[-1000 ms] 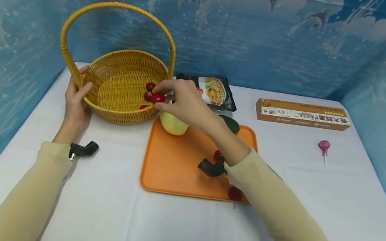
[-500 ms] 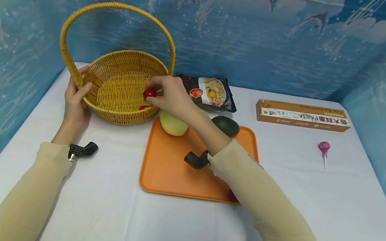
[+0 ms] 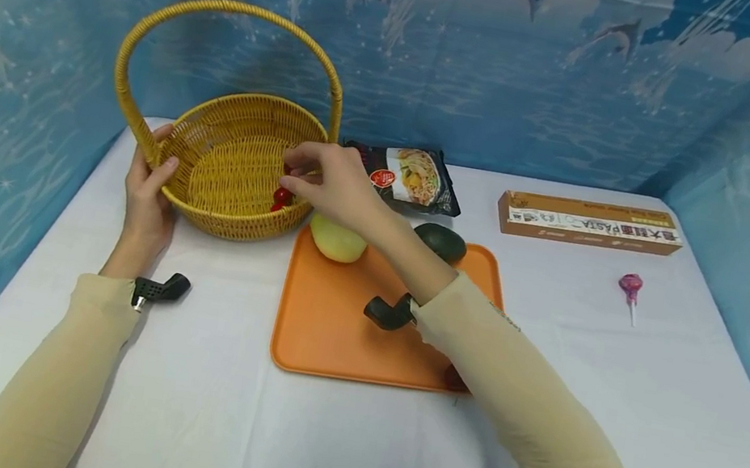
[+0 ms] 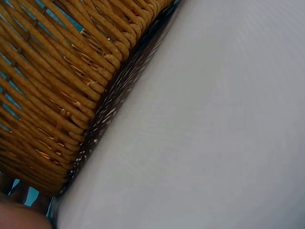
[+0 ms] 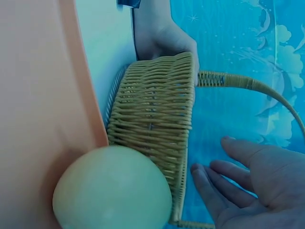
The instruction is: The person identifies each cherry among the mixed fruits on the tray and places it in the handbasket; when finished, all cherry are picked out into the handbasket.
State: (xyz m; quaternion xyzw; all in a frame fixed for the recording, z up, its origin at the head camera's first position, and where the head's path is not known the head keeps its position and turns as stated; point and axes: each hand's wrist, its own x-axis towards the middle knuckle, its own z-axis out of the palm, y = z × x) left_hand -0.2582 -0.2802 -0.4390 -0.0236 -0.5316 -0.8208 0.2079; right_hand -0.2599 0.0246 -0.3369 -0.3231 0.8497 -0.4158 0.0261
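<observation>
My left hand point(image 3: 150, 202) grips the left rim of a yellow wicker basket point(image 3: 224, 228), thumb over the edge, its fingers at the lower left of the left wrist view. Over the basket's right side is my right hand point(image 3: 335, 183). In the right wrist view, the right thumb and fingers point(image 5: 243, 155) are spread apart with nothing between them. Just under those fingertips, red cherries point(image 3: 283, 196) lie inside the basket. A pale yellow-green round fruit point(image 3: 337, 241) sits on the orange tray point(image 3: 330, 333), close beside the basket.
A dark green avocado point(image 3: 441, 242) lies at the tray's back edge. Another dark red cherry point(image 3: 454, 378) is partly hidden by the right sleeve. Behind stands a black noodle packet point(image 3: 416, 179). To the right are a pasta box point(image 3: 590, 224) and a pink lollipop point(image 3: 630, 284).
My right hand has moved left over the basket, and its fingers have let go of the cherries, which now lie inside. The left hand has kept its grip on the rim.
</observation>
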